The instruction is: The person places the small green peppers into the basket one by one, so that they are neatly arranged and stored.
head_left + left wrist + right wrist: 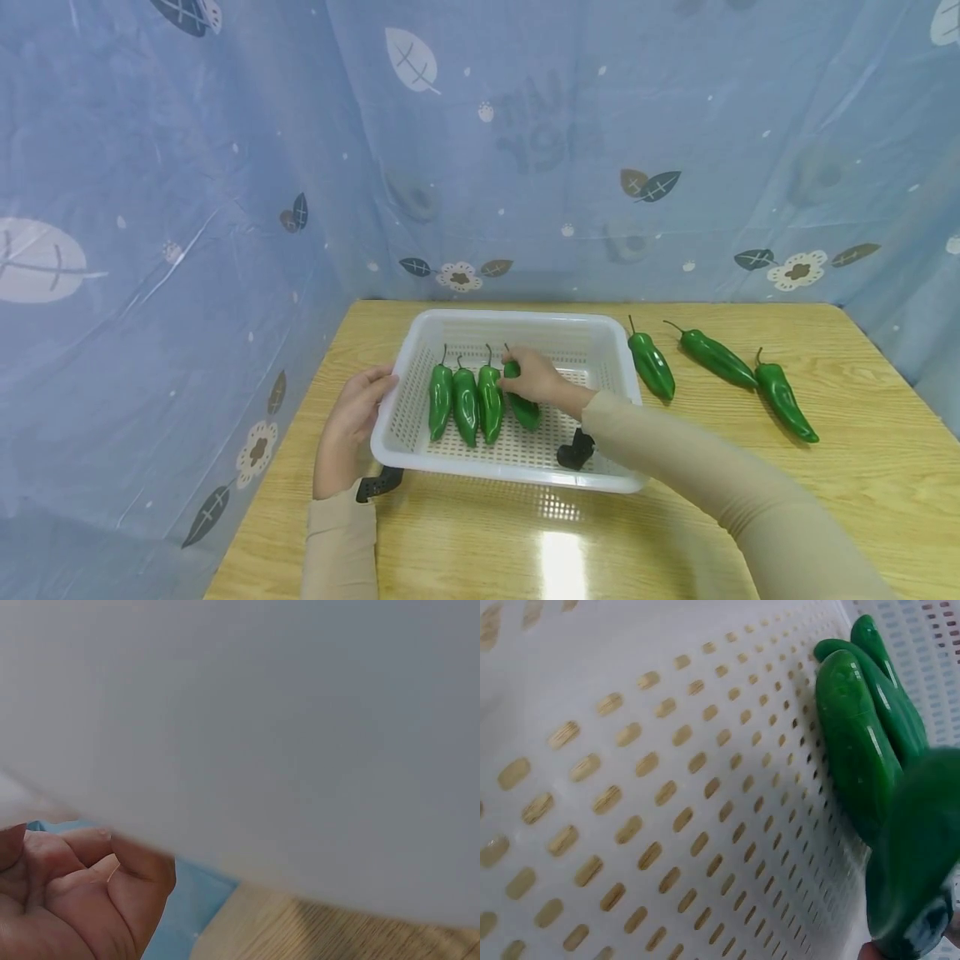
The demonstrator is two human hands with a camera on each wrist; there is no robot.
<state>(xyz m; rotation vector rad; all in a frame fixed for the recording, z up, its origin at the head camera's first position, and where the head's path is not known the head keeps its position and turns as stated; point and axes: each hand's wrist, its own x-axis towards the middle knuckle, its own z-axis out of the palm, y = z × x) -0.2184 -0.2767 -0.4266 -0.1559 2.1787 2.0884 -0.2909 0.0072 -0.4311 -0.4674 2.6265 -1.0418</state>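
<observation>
My right hand [531,377] reaches into a white plastic basket [510,477] and holds a green chili pepper [525,412] near its stem end. In the right wrist view, that chili pepper [911,855] looms blurred up close, with only bits of fingertip showing. To its left several green chili peppers [465,407] lie side by side in the basket, stems pointing away from me. At the basket's left wall, my left hand [362,402] grips the rim. The left wrist view has the curled left hand [90,892] beneath the pale basket wall [262,750], which fills most of it.
Three more green chili peppers [783,400] lie on the wooden table [862,475] to the right of the basket. A blue patterned curtain [525,167] hangs behind the table and along its left side. Black camera mounts [576,450] sit at my wrists.
</observation>
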